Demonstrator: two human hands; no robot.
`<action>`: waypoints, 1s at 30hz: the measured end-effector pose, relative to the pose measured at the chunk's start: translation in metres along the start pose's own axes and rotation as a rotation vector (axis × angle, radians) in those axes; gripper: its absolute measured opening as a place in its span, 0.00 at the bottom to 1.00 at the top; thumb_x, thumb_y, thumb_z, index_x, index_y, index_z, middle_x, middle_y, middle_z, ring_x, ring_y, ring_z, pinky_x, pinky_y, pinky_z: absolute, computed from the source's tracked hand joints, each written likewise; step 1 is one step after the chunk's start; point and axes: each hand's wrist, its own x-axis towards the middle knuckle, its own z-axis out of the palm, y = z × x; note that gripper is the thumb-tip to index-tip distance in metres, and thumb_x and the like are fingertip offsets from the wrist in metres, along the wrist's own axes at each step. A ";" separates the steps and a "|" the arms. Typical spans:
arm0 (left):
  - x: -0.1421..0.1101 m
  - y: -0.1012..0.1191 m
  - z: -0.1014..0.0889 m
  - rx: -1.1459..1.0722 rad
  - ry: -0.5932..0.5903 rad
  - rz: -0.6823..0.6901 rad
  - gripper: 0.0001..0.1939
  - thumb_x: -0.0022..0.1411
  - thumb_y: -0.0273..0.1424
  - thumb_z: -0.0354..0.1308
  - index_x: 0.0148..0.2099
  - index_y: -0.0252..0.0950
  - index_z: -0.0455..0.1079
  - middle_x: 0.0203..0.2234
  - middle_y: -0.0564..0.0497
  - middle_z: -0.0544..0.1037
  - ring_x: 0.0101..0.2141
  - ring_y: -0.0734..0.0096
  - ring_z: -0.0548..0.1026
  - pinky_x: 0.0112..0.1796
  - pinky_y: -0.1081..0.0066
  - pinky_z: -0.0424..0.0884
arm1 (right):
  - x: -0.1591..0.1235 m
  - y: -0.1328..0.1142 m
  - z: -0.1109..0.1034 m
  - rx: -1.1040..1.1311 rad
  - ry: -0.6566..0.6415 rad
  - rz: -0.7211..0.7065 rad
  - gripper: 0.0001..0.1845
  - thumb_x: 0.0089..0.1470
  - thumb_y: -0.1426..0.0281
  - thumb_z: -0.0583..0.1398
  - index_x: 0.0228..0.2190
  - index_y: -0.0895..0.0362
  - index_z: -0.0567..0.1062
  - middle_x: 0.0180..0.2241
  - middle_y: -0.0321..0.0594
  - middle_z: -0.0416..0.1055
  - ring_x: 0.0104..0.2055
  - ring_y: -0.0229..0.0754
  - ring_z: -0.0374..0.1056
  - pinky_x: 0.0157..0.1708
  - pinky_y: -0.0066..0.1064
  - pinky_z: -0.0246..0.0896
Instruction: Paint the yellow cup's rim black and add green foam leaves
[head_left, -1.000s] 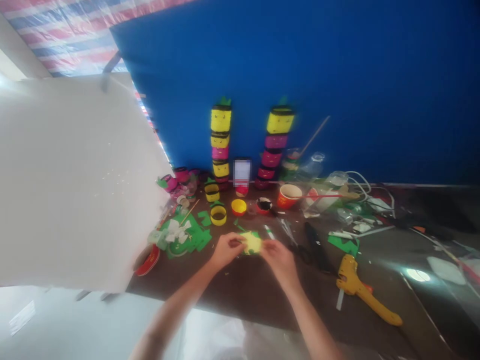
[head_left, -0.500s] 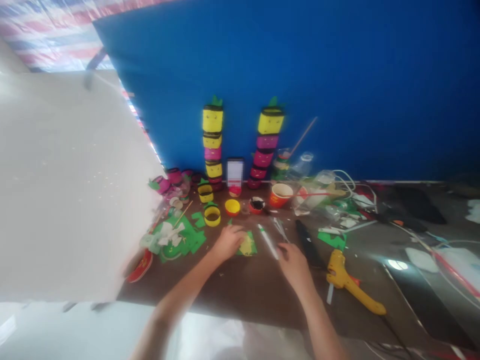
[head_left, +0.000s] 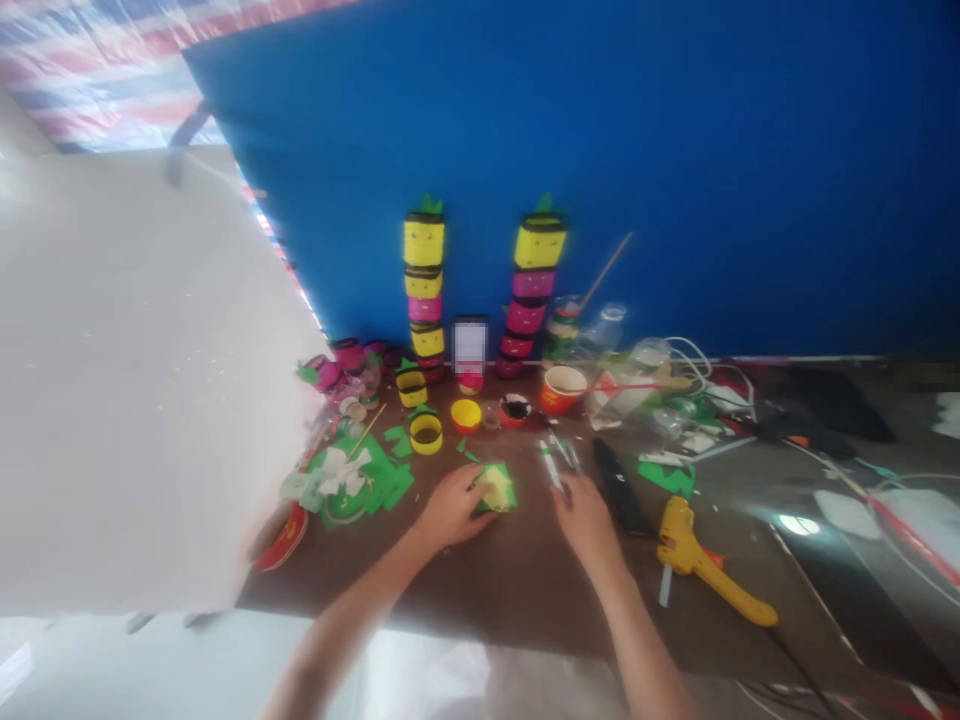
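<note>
My left hand (head_left: pixel 454 505) is at the left edge of a green paper square (head_left: pixel 511 490) with a pale yellow shape (head_left: pixel 495 488) lying on it. Its thumb and fingers curl around that edge. On the right, the fingers of my right hand (head_left: pixel 585 512) close on the lower end of a white pen (head_left: pixel 550 463) with a green tip. Just beyond these fingers lies a pair of scissors (head_left: pixel 570 450), partly covered by the hand. Small green scraps (head_left: pixel 466 450) rest above the paper square.
Yellow and pink cup stacks (head_left: pixel 424 243) stand at the back against a blue board (head_left: pixel 712 180). Cut green sheets (head_left: pixel 386 485) lie at left. A red paper cup (head_left: pixel 561 392), a black case-like object (head_left: pixel 619 485) and a yellow glue gun (head_left: pixel 679 535) are at right.
My left hand has come down and left along the paper's edge. The white pen has shifted up and right with my right hand, closer to the scissors, and turned more upright.
</note>
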 end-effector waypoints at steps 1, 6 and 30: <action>-0.001 -0.001 0.001 -0.004 0.004 0.005 0.19 0.55 0.39 0.57 0.49 0.39 0.66 0.52 0.42 0.66 0.54 0.57 0.62 0.52 0.56 0.62 | -0.001 0.000 -0.005 -0.008 0.011 -0.007 0.14 0.53 0.68 0.49 0.37 0.59 0.71 0.36 0.50 0.69 0.39 0.49 0.67 0.42 0.39 0.63; -0.005 -0.004 0.001 -0.004 0.014 0.022 0.19 0.56 0.39 0.56 0.49 0.38 0.66 0.52 0.41 0.66 0.54 0.58 0.63 0.52 0.57 0.62 | -0.025 0.031 -0.053 -0.088 0.108 0.033 0.16 0.49 0.74 0.48 0.37 0.59 0.71 0.37 0.52 0.70 0.43 0.52 0.66 0.46 0.45 0.60; -0.009 -0.008 0.007 -0.060 0.048 -0.009 0.19 0.56 0.37 0.56 0.50 0.41 0.66 0.53 0.43 0.66 0.55 0.58 0.62 0.54 0.56 0.62 | -0.033 0.162 -0.119 -0.164 -0.144 0.159 0.17 0.38 0.76 0.55 0.34 0.57 0.74 0.42 0.60 0.72 0.45 0.57 0.68 0.48 0.43 0.60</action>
